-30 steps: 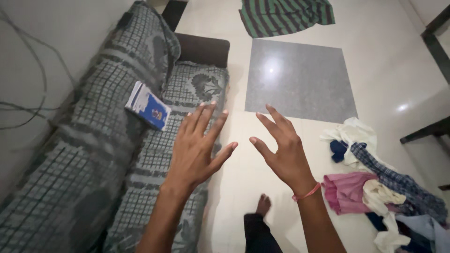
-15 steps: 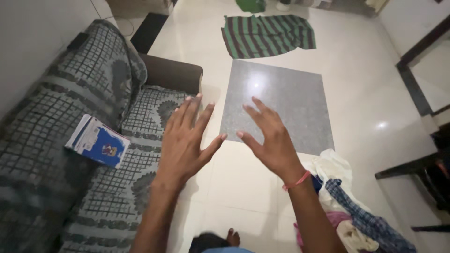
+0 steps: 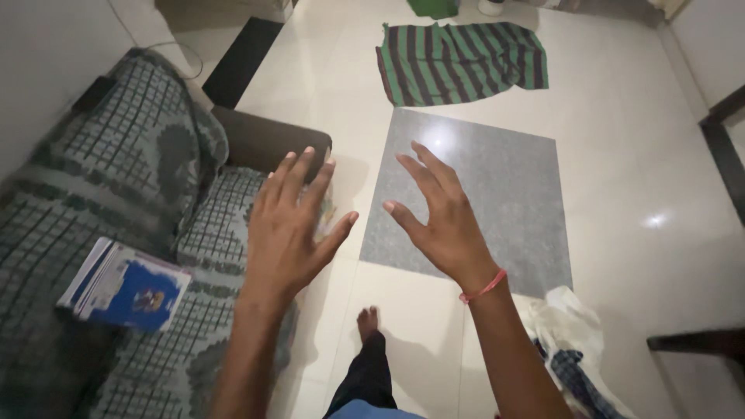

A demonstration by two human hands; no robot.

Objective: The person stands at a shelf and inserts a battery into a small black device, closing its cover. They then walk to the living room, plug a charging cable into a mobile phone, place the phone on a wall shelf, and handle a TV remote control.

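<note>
- The room has a pale glossy tiled floor (image 3: 621, 140) with one grey speckled tile (image 3: 489, 186) set into it; a sofa (image 3: 116, 194) under a grey-green checked cover runs along the person's left side.
- The left hand (image 3: 287, 233) has its fingers spread wide and slightly bent, palm down, holding nothing; it hangs in the air over the front edge of the sofa seat.
- The right hand (image 3: 438, 225) is likewise open with the fingers fanned and curled a little, empty, above the near edge of the grey tile; a red thread (image 3: 483, 288) circles its wrist.
- The two hands sit near each other, thumbs pointing inward, not touching.
- Nothing lies within their grasp. The nearest loose thing is a blue and white booklet (image 3: 128, 285) lying flat on the sofa seat, well to the left of the left hand.
- As a judgement: any pick-up from here calls for lowering the hands and bending down first, since both are held high above floor and seat.
- A green and dark striped cloth (image 3: 462, 62) lies spread flat on the floor beyond the grey tile, well apart from both hands.
- A heap of clothes (image 3: 570, 341), white and checked blue, sits on the floor by the right forearm.
- The person's own bare foot (image 3: 367, 322) stands on the floor between the arms; it and the sofa's corner crowd the space below the hands.
</note>
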